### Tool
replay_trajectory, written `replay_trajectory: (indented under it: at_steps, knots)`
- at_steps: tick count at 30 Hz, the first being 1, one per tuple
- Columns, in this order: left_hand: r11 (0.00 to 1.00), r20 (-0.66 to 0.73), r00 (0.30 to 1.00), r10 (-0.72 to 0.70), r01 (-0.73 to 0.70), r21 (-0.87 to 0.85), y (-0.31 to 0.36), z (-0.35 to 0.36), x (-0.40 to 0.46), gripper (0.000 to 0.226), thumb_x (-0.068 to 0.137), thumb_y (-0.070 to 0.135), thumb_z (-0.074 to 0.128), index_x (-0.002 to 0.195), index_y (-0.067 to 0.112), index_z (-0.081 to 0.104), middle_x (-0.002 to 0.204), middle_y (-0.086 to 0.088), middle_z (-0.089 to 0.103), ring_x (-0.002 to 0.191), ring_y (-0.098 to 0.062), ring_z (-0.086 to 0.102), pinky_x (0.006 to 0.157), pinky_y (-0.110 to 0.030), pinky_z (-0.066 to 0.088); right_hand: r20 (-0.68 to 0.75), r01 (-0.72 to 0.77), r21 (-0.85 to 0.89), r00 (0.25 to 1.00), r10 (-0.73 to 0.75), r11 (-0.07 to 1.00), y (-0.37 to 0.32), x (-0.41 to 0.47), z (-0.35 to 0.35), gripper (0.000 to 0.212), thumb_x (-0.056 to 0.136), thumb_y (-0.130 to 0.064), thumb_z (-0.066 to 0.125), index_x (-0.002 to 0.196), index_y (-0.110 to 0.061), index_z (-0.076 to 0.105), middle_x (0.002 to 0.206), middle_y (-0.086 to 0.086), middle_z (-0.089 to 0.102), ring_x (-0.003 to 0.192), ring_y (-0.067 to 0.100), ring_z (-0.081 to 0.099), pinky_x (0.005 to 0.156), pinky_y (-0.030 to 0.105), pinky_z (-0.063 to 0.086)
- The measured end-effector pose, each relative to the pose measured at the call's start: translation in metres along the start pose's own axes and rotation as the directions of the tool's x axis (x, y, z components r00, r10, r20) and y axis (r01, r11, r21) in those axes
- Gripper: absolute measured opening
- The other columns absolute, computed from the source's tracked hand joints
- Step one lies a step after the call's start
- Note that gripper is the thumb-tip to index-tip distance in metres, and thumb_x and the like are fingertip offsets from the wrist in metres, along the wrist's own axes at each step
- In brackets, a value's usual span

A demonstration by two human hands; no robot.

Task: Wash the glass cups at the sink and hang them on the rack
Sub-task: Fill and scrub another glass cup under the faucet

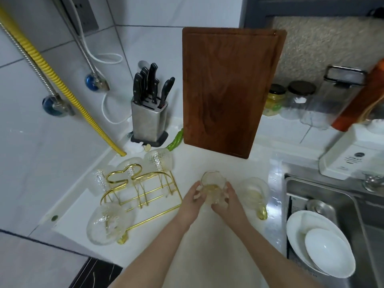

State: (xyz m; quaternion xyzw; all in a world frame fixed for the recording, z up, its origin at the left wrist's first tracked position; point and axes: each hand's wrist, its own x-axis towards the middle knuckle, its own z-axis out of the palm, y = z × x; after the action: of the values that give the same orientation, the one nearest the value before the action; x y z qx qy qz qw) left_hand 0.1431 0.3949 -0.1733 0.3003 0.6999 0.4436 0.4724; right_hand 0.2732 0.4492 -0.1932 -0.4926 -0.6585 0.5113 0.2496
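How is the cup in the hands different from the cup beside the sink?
The held cup is gripped between both hands, above the counter; the cup beside the sink lies on the counter, untouched. The lying cup's yellow handle shows; the held cup's doesn't. Both are clear, yellowish glass.

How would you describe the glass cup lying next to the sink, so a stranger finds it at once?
Start at the steel sink on the right, then look at the white counter beside its left rim. The clear glass cup lies there on its side. Unlike the cup held in both hands, no hand touches it, and its amber handle shows.

Textured clear glass cups [213, 187], shiny gold wire rack [141, 189], matt wooden board [228, 90], brushed steel sink [353, 204].
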Motion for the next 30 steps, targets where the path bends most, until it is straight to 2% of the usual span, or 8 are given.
replay_trajectory:
  at_steps: [5, 7, 10, 16, 19, 21, 24, 30]
  knots:
    - [0.996, 0.11, 0.991, 0.079, -0.083, 0.033, 0.003, -0.012, -0.022, 0.045, 0.094, 0.026, 0.058, 0.135, 0.031, 0.04, 0.132, 0.006, 0.043, 0.104, -0.009, 0.055, 0.071, -0.018, 0.043, -0.018, -0.03, 0.131, 0.999, 0.032, 0.991, -0.011, -0.034, -0.011, 0.076, 0.079, -0.001, 0.069, 0.141, -0.021, 0.029, 0.126, -0.003, 0.048, 0.113, 0.016, 0.052, 0.094, 0.029, 0.048]
    - [0.995, 0.165, 0.982, 0.092, -0.098, 0.027, 0.005, -0.014, -0.032, 0.043, 0.093, 0.028, 0.06, 0.133, 0.034, 0.044, 0.134, 0.004, 0.046, 0.104, -0.009, 0.056, 0.075, -0.022, 0.046, -0.032, -0.087, 0.189, 0.995, 0.095, 0.978, -0.014, -0.052, -0.014, 0.078, 0.08, -0.003, 0.069, 0.143, -0.022, 0.026, 0.131, 0.001, 0.046, 0.114, 0.017, 0.052, 0.095, 0.035, 0.05]
    - [0.986, 0.228, 0.966, 0.121, -0.143, 0.081, 0.006, -0.007, -0.047, 0.05, 0.09, 0.028, 0.065, 0.136, 0.034, 0.044, 0.136, -0.005, 0.047, 0.115, -0.018, 0.052, 0.089, -0.029, 0.046, -0.096, -0.121, 0.263, 0.984, 0.15, 0.957, -0.012, -0.083, -0.022, 0.076, 0.076, -0.007, 0.068, 0.14, -0.02, 0.03, 0.132, 0.001, 0.046, 0.116, 0.018, 0.053, 0.082, 0.026, 0.05]
    - [0.977, 0.408, 0.899, 0.16, -0.203, 0.063, 0.015, 0.034, -0.086, 0.07, 0.086, 0.016, 0.07, 0.146, 0.02, 0.033, 0.118, -0.002, 0.046, 0.087, -0.005, 0.059, 0.073, -0.014, 0.05, -0.24, -0.07, 0.376, 0.956, 0.17, 0.924, -0.003, -0.15, -0.06, 0.049, 0.083, 0.002, 0.058, 0.123, -0.025, 0.045, 0.126, -0.01, 0.055, 0.105, 0.006, 0.057, 0.07, 0.014, 0.049]
    - [0.974, 0.538, 0.825, 0.172, -0.224, 0.032, 0.015, 0.067, -0.104, 0.067, 0.086, 0.017, 0.071, 0.143, 0.023, 0.038, 0.134, -0.002, 0.049, 0.098, -0.014, 0.065, 0.081, -0.017, 0.052, -0.299, -0.077, 0.409, 0.93, 0.213, 0.909, 0.008, -0.183, -0.093, 0.052, 0.088, 0.0, 0.057, 0.125, -0.034, 0.047, 0.121, -0.012, 0.059, 0.102, 0.004, 0.059, 0.082, 0.018, 0.05]
    - [0.974, 0.595, 0.785, 0.174, -0.226, 0.012, 0.019, 0.092, -0.119, 0.059, 0.087, 0.017, 0.069, 0.135, 0.033, 0.04, 0.126, 0.012, 0.054, 0.1, -0.01, 0.065, 0.082, -0.016, 0.052, -0.325, -0.073, 0.408, 0.92, 0.219, 0.91, 0.016, -0.205, -0.115, 0.056, 0.087, -0.005, 0.062, 0.131, -0.037, 0.048, 0.124, -0.007, 0.062, 0.11, 0.008, 0.06, 0.091, 0.027, 0.05]
    - [0.97, 0.637, 0.748, 0.186, -0.243, 0.002, 0.026, 0.134, -0.141, 0.048, 0.088, 0.018, 0.068, 0.124, 0.04, 0.045, 0.105, 0.028, 0.056, 0.096, -0.001, 0.062, 0.08, -0.018, 0.052, -0.401, -0.022, 0.39, 0.896, 0.191, 0.921, 0.023, -0.237, -0.147, 0.06, 0.083, -0.012, 0.071, 0.133, -0.035, 0.047, 0.123, -0.01, 0.061, 0.114, 0.006, 0.058, 0.088, 0.022, 0.051]
    - [0.978, 0.681, 0.712, 0.169, -0.209, -0.024, 0.033, 0.221, -0.183, 0.051, 0.093, 0.021, 0.061, 0.14, 0.027, 0.043, 0.115, 0.02, 0.056, 0.106, -0.014, 0.063, 0.082, -0.023, 0.055, -0.512, 0.051, 0.397, 0.841, 0.175, 0.917, 0.064, -0.283, -0.218, 0.07, 0.076, -0.008, 0.077, 0.138, -0.02, 0.046, 0.131, -0.002, 0.058, 0.119, 0.012, 0.057, 0.094, 0.026, 0.05]
